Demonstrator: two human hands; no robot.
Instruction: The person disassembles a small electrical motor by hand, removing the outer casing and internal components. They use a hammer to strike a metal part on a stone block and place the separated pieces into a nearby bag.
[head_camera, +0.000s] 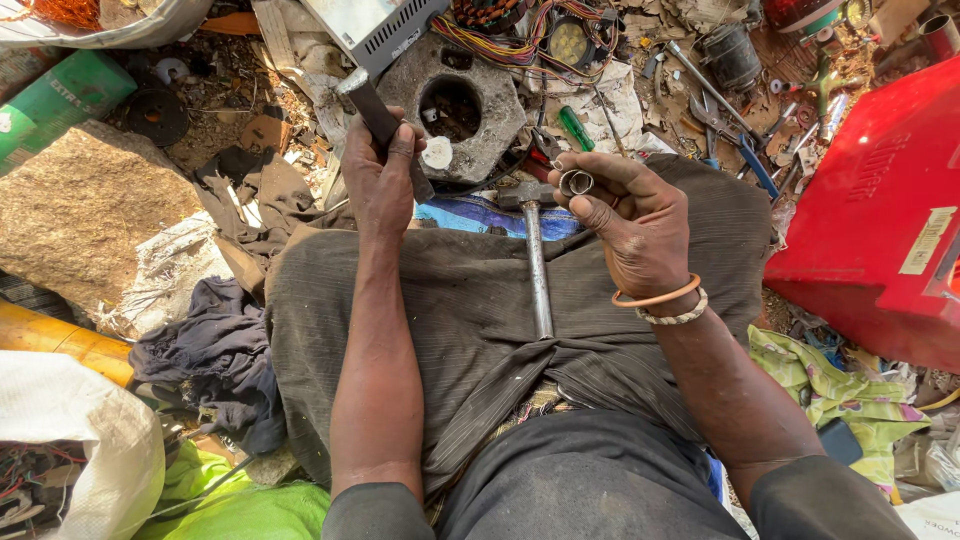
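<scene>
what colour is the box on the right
Red box, seen clearly in the head view, right of the right hand.

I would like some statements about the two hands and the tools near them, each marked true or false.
1. The left hand grips a dark metal rod. True.
2. The right hand is empty. False: its fingers pinch small metal rings.
3. A hammer lies on the lap between the two hands. True.
4. The red box is beside the left arm. False: it stands on the right side.
5. The right wrist wears bracelets. True.
</scene>
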